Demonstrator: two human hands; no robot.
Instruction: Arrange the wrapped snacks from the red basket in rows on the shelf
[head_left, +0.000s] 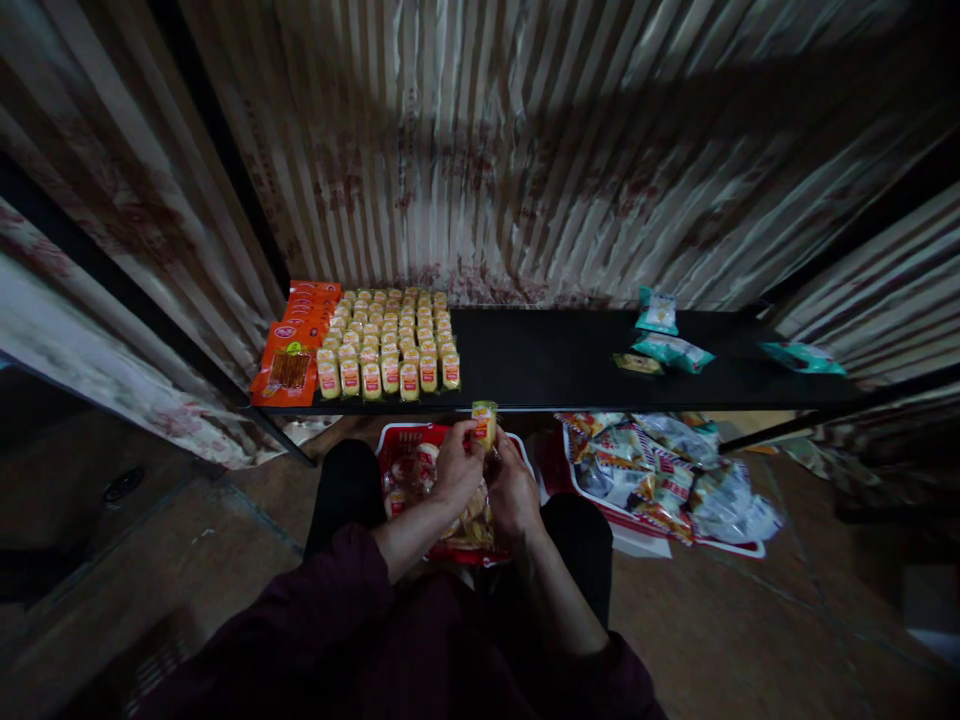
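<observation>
Between both hands, just in front of the shelf edge, is a small wrapped snack cake (484,424), yellow with a red label. My left hand (459,468) pinches it from the left, and my right hand (513,488) grips its lower right side. Below them a red basket (390,436) with a white rim holds more wrapped snacks, partly hidden by my hands and forearms. Rows of matching wrapped snack cakes (390,372) stand upright on the left part of the black shelf (525,355).
Orange snack packets (289,350) lie at the shelf's left end. Several teal packets (673,352) and a small flat yellowish packet (637,363) rest toward its right. A second red basket (739,548), heaped with bagged snacks, sits on the floor at right. Striped curtain (480,150) hangs behind.
</observation>
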